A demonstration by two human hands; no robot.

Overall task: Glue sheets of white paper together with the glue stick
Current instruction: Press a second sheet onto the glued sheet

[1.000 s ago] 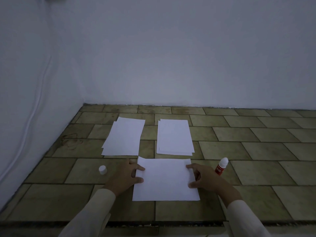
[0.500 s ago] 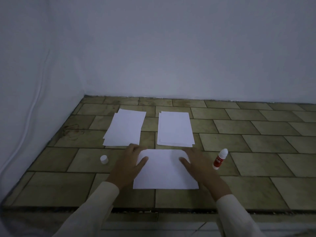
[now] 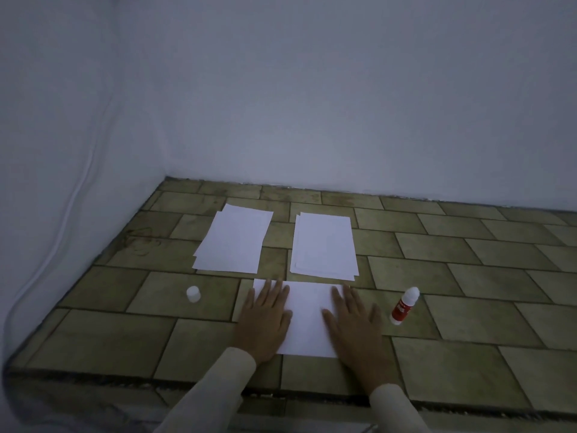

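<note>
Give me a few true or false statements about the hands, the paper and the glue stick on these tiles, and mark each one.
1. The left hand and the right hand lie flat on the near sheet. True.
2. The right hand holds the glue stick. False: it stands untouched on the tiles, right of that hand.
3. The white cap is on the glue stick. False: it stands apart, left of the left hand.
4. A left stack and a right stack of paper lie beyond the near sheet. True.
</note>
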